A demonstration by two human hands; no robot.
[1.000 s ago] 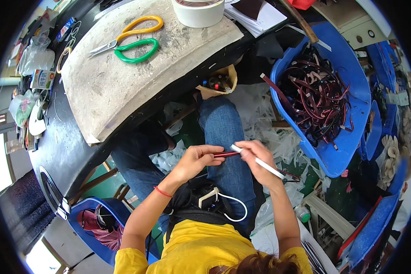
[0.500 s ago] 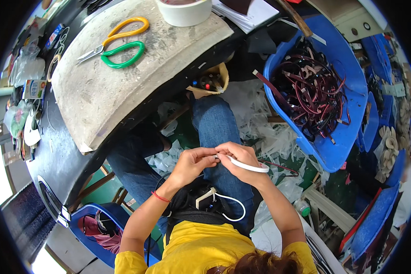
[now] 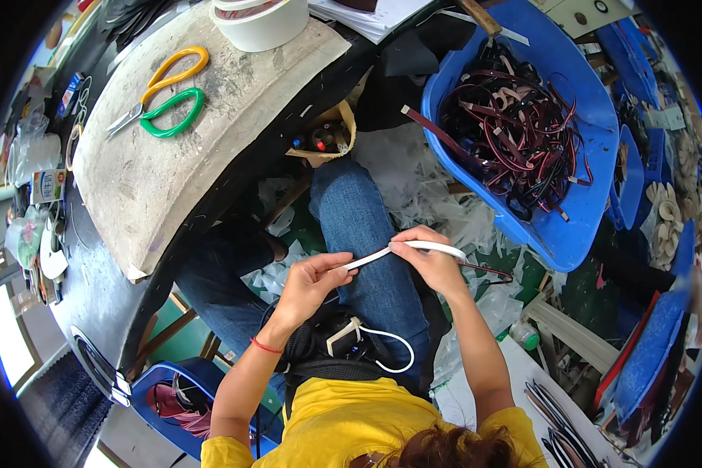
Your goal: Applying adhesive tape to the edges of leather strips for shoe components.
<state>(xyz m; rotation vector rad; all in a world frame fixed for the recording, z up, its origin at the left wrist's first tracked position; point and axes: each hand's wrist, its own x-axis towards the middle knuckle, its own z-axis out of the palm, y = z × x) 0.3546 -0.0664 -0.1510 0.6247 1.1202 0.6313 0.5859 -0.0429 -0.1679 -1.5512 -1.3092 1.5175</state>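
Both hands, left hand (image 3: 308,282) and right hand (image 3: 433,261), pinched a white strip (image 3: 402,251) above the lap, below the worn worktop (image 3: 179,168) edge; scissors (image 3: 162,100) lay there, littered floor (image 3: 421,183) beneath.

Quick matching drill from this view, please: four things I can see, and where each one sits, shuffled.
Things:
1 white strip
2 scissors
3 tape roll
4 dark red straps

Places:
A in the blue tub
B far edge of the work board
C between the left hand and right hand
D lying on the board, left of the tape

Pairs: 1-C, 2-D, 3-B, 4-A
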